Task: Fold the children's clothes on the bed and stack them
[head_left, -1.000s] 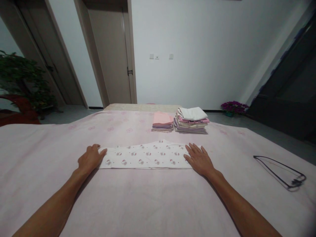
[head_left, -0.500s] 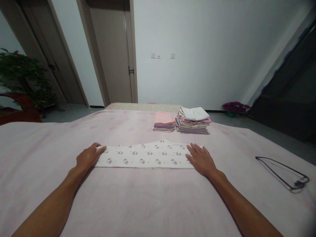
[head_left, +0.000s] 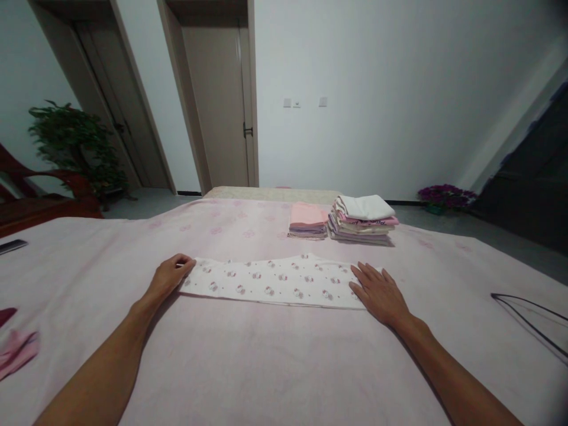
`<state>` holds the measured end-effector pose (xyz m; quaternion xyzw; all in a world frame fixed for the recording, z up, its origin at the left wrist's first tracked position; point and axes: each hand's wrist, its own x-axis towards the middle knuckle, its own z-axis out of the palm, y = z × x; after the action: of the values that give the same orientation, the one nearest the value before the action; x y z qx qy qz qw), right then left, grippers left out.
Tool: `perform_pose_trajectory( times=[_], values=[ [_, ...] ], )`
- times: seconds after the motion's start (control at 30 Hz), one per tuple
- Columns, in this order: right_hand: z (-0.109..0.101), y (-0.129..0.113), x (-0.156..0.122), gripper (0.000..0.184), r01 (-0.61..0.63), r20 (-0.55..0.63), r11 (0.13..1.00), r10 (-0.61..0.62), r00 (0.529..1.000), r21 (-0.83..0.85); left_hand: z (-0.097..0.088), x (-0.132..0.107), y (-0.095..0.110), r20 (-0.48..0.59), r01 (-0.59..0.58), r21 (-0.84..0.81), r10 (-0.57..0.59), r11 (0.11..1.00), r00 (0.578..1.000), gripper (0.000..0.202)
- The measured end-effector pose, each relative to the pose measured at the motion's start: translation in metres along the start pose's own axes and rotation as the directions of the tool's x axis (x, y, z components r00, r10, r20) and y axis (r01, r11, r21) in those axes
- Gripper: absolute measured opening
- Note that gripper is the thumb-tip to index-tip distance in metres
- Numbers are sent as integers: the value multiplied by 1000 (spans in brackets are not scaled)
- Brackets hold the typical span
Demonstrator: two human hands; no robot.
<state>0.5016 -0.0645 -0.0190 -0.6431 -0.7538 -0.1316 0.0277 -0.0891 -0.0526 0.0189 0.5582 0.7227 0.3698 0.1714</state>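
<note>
A white printed garment [head_left: 270, 281], folded into a long narrow strip, lies flat on the pink bedsheet [head_left: 248, 367]. My left hand [head_left: 168, 277] sits at the strip's left end with its fingers curled onto the cloth edge. My right hand [head_left: 380, 294] lies flat with its fingers stretched out on the strip's right end.
Two stacks of folded clothes, a pink one [head_left: 307, 220] and a taller mixed one [head_left: 364, 219], stand farther back. A black wire hanger [head_left: 532, 316] lies at the right. Pink cloth [head_left: 15, 349] shows at the left edge, a dark flat object [head_left: 12, 246] above it. A plant [head_left: 75, 145] and doors stand behind.
The view has turned left, bringing the pink cloth and dark object into sight. My left hand's fingers have curled more onto the strip's end; my right hand stays flat.
</note>
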Motion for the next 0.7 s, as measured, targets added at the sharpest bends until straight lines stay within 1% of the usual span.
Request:
perform_pose_trajectory(
  times=[0.07, 0.17, 0.27, 0.4, 0.5, 0.6, 0.7],
  values=[
    [1, 1, 0, 62, -1, 0, 1000, 1, 1000, 1, 2, 2, -2, 4, -13, 22, 13, 1000, 1000, 38],
    [2, 1, 0, 62, -1, -5, 1000, 1, 1000, -4, 4, 6, -5, 56, -11, 36, 9, 999, 998, 42],
    [2, 1, 0, 61, 3, -20, 1000, -3, 1000, -10, 6, 6, -6, 86, -32, 1, 32, 999, 996, 47],
    [2, 0, -1, 60, 5, -37, 1000, -5, 999, -9, 6, 2, -1, 79, -29, -39, 32, 999, 996, 42],
    [2, 1, 0, 60, 0, -39, 1000, 0, 999, -6, 7, 0, 2, 92, -21, -91, 30, 996, 995, 43],
    [3, 1, 0, 60, -3, -30, 1000, 3, 1000, 2, 10, 1, 4, 110, 7, -138, 8, 990, 994, 43],
    [3, 1, 0, 60, -2, -27, 1000, 2, 1000, -8, 15, 4, 7, 106, 76, -183, -58, 980, 993, 44]
  ],
)
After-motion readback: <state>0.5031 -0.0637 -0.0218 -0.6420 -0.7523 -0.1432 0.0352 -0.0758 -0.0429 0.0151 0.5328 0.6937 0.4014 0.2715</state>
